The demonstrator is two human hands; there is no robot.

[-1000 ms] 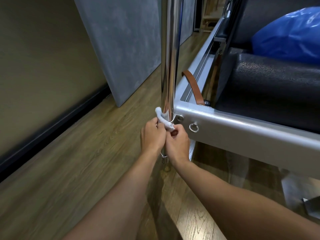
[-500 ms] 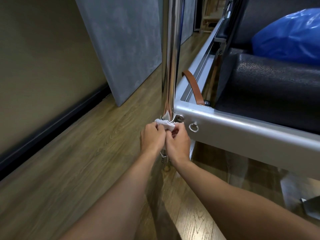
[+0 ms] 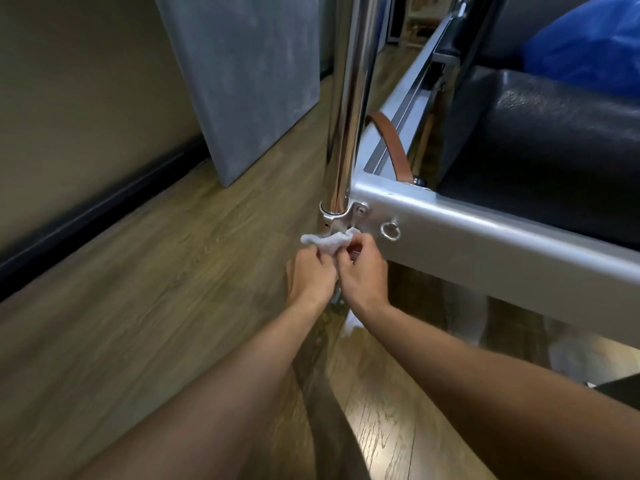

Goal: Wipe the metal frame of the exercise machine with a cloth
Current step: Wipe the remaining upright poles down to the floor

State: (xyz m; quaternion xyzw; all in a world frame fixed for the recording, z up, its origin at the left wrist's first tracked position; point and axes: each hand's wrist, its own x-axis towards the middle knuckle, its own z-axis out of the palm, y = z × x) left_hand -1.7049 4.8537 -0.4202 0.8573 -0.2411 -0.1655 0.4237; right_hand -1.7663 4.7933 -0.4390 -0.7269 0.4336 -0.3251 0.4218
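Observation:
A small white cloth (image 3: 327,240) is wrapped around the lower part of the chrome upright pole (image 3: 349,98), just under its clamp collar at the corner of the grey metal frame (image 3: 485,233). My left hand (image 3: 310,275) pinches one end of the cloth. My right hand (image 3: 363,271) pinches the other end, close beside the left. Both hands sit below the frame's corner, in front of the pole's foot, which they partly hide.
A metal ring (image 3: 389,232) hangs on the frame's front face. A brown leather strap (image 3: 391,143) loops over the side rail. Black padding (image 3: 554,147) and a blue bag (image 3: 588,46) lie on the machine. A grey panel (image 3: 249,74) leans on the left wall above wooden floor (image 3: 156,289).
The cloth has slid down the pole from above the clamp collar to just beneath it, with both hands following downward.

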